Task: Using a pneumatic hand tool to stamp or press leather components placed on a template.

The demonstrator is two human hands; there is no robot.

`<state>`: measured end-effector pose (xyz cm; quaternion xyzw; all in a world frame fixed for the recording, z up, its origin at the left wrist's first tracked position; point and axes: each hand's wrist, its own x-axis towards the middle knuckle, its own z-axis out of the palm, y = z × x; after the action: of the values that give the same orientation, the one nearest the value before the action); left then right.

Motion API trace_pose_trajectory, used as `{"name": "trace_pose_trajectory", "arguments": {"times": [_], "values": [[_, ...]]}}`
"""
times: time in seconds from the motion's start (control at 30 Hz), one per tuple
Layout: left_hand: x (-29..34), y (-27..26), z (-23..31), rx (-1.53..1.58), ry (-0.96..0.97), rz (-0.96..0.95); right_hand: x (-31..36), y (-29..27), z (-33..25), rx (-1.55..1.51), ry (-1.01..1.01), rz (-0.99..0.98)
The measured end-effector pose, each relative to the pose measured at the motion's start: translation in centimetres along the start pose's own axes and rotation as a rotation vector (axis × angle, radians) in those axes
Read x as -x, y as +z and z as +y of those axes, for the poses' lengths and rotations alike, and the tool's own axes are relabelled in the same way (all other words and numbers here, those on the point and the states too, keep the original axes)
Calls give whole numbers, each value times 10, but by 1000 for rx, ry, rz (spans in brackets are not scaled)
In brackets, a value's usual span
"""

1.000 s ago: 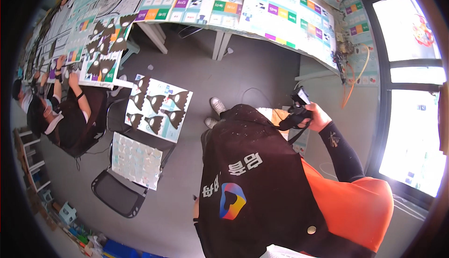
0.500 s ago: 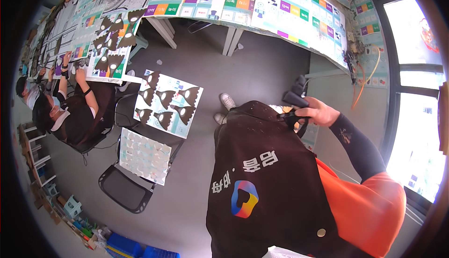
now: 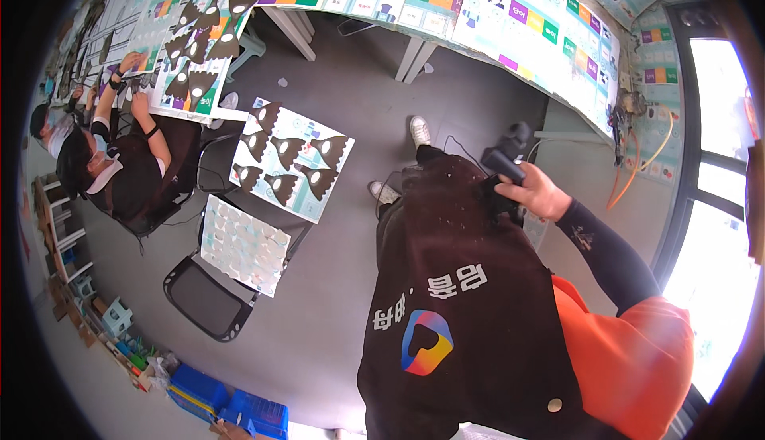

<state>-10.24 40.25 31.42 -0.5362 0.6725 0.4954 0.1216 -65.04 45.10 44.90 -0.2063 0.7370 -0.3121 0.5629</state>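
Note:
My right hand (image 3: 535, 193) is closed round the grip of a dark pistol-shaped tool (image 3: 505, 166), held out at the right of my dark apron (image 3: 446, 225). Its exact kind is hard to make out; a thin dark cord shows beside it. Part of the tool's lower end is hidden by my fingers and merges with the apron. My left hand does not show in this view.
A table covered with printed sheets (image 3: 542, 17) runs along the far side. Left of me, a board with dark scalloped pieces (image 3: 288, 151) and a sheet of pale round pieces (image 3: 245, 241) lie by a folding chair (image 3: 209, 298). A seated person (image 3: 127, 161) works at the left.
My feet have shifted, one stepping forward toward the table. My right hand still holds the tool, which has tilted more upright. The surroundings have shifted slightly in the view.

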Motion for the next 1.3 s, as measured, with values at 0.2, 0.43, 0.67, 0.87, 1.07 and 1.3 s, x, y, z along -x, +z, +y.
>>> {"name": "trace_pose_trajectory", "arguments": {"times": [0.2,0.43,0.67,0.87,1.07,1.3], "values": [[-31,67,72,-67,1,4,-61,-33,-27,50,-3,-197],[-124,127,219,-156,-153,-106,-111,-102,-34,140,17,-435],[-122,205,154,-270,-302,-44,-110,-154,-10,-85,211,-434],[-116,162,112,-386,-355,35,-74,-196,11,-510,300,-409],[-172,116,113,-540,-213,77,-33,-190,9,-542,212,-346],[-235,165,191,-458,-75,203,-6,-236,-44,-364,19,-311]]}}
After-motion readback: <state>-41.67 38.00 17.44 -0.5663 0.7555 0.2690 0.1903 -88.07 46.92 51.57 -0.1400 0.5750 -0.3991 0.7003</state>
